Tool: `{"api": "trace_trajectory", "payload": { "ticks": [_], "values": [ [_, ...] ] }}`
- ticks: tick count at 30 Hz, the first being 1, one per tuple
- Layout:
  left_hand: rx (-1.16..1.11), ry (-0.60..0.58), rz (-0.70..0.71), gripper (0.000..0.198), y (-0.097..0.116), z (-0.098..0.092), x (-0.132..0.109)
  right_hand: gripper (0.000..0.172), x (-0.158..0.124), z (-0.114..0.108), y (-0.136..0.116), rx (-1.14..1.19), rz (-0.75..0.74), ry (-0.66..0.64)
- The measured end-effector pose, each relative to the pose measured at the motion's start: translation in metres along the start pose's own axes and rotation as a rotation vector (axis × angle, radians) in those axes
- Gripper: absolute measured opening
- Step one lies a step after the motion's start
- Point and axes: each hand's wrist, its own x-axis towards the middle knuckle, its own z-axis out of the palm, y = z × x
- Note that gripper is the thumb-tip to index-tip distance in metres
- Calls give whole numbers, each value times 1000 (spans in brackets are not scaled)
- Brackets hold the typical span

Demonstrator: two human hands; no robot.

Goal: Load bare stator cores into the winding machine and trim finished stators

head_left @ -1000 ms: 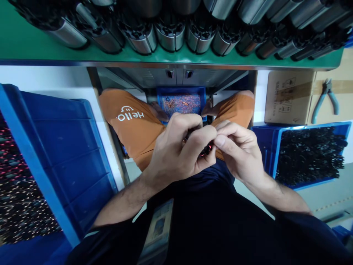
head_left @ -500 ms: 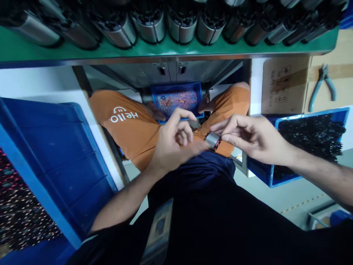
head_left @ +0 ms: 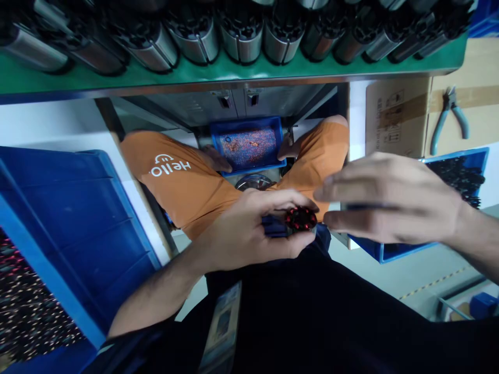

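Note:
A motor stator (head_left: 301, 219), a short metal cylinder with a dark slotted end and red spots round it, is pinched between the thumb and fingers of my left hand (head_left: 249, 226) above my lap. Its slotted end faces up toward me. Just to the right, my right hand (head_left: 393, 200) is blurred by motion, with fingers stretched out and the thumb apart. I see nothing between them, and the fingertips are close to the stator without clearly touching it.
Rows of stators (head_left: 241, 39) stand on the green bench (head_left: 202, 74) ahead. A bin of black parts (head_left: 456, 179), a cardboard box (head_left: 393, 111) and pliers (head_left: 448, 117) are at right. A blue crate (head_left: 62, 218) stands left; a blue tray (head_left: 246, 167) lies between my feet.
The stator has passed from my right hand into my left, which has closed around it. Its slotted end has turned up toward me. My right hand has let go and opened beside it.

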Motion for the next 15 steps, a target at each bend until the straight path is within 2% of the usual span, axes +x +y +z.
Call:
{"api": "trace_trajectory", "payload": {
  "ticks": [2,4,7,9,10,12,14,15],
  "values": [
    [244,178,83,33,-2,-1,-3,27,-1,-1,3,25,-7,-12],
    [496,321,256,32,-5,1,-5,24,-1,3,9,142,101,-112],
    [703,384,440,24,-5,1,-7,37,1,14,18,311,342,-290],
    [819,391,482,24,-2,1,-8,46,4,21,19,301,391,-314],
    [878,389,500,25,0,0,-8,46,5,23,17,242,360,-285],
    [920,421,483,26,4,0,-7,41,8,26,9,63,226,-203],
    [771,408,315,28,6,1,-6,37,9,23,-3,-92,107,-149],
    [641,366,200,27,6,1,-5,37,9,20,-9,-168,48,-139]
  ]
}}
